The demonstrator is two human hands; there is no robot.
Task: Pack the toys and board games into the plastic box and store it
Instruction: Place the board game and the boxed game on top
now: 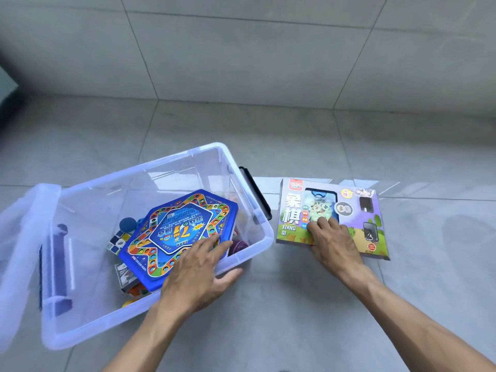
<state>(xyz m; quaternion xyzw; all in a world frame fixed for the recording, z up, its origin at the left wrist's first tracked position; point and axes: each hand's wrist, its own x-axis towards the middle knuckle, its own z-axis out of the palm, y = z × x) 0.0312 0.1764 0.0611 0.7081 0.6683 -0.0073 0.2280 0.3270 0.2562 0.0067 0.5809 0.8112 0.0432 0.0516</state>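
Observation:
A clear plastic box [264, 236] stands open on the floor at left. Inside it a blue hexagonal board game [171, 237] lies tilted on top of smaller toys: a blue ball [127, 224], a puzzle cube [116, 241] and a card pack [124, 275]. My left hand [198, 269] grips the box's near rim, fingers inside touching the blue game, thumb outside. To the right a purple xiangqi chess box [354, 210] lies flat on the floor. My right hand [332, 244] rests on its near edge, fingers spread on top; I cannot see the thumb.
The box's clear lid [18, 237] with a blue latch hangs open at the far left. A black handle [256, 191] sits on the box's right end. Grey floor tiles run to a tiled wall behind.

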